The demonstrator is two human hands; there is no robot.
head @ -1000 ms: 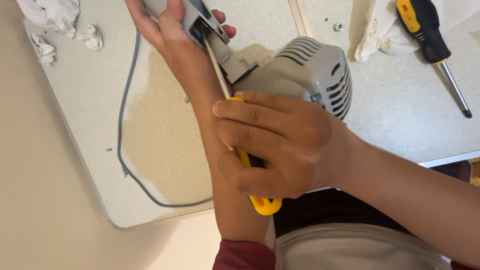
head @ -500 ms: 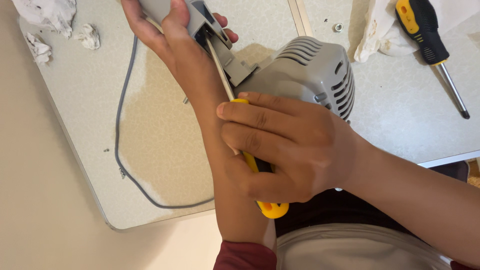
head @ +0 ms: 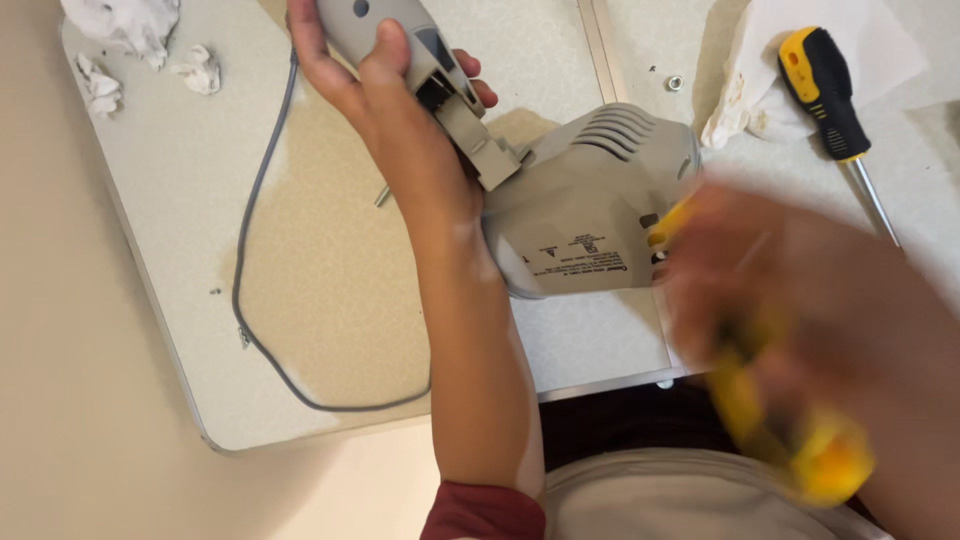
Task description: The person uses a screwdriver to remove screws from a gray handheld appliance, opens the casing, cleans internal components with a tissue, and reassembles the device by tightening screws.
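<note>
Around: a spare screwdriver (head: pixel 825 92) and crumpled tissues (head: pixel 125 22) are left on the surface (head: pixel 330 290).
Hair dryer (head: pixel 590 205): grey, lying mid-surface.
Left hand (head: pixel 385 85): wrapped round its handle (head: pixel 410 35).
Right hand (head: pixel 800 300): blurred, closed on a yellow screwdriver (head: pixel 770 420).

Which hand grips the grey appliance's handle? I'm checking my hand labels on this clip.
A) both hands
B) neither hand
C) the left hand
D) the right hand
C: the left hand is wrapped around the handle of the grey appliance near the top of the view, while the blurred right hand is off the handle and holds a yellow-handled tool at the lower right.
</note>
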